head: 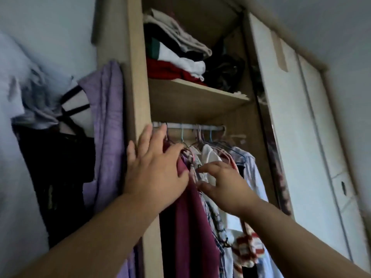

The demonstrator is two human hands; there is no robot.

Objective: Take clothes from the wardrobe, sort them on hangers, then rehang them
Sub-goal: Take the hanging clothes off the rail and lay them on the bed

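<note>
Clothes (pixel 210 155): in the head view, packed close on hangers, just beyond the fingertips of both hands and hanging below the rail.
Left hand (pixel 154 169): seen from the back, fingers straight and spread, laid flat on the shoulder of the maroon garment (pixel 186 221); its outer fingers overlap the wardrobe side panel (pixel 138 87).
Right hand (pixel 224 187): just to the right of the other hand, fingers bent, thumb and forefinger apart, tips against the patterned garment (pixel 215 219) beside the maroon one; whether it pinches any cloth cannot be told.
Rail (pixel 192 126): just above the left fingertips, higher above the right hand, with hanger hooks (pixel 210 135) over it.
Light blue shirt (pixel 257 177): just to the right of the right hand.
Striped garment (pixel 247 247): red and white, below the right wrist.
Shelf (pixel 196 91): well above both hands, carrying a folded pile (pixel 174 57).
Purple garment (pixel 108 127): outside the wardrobe, just left of the left hand, hanging against the side panel.
Black garment (pixel 56 167): farther left, beyond the purple one.
Sliding doors (pixel 297 117): white, well to the right of the right hand.
</note>
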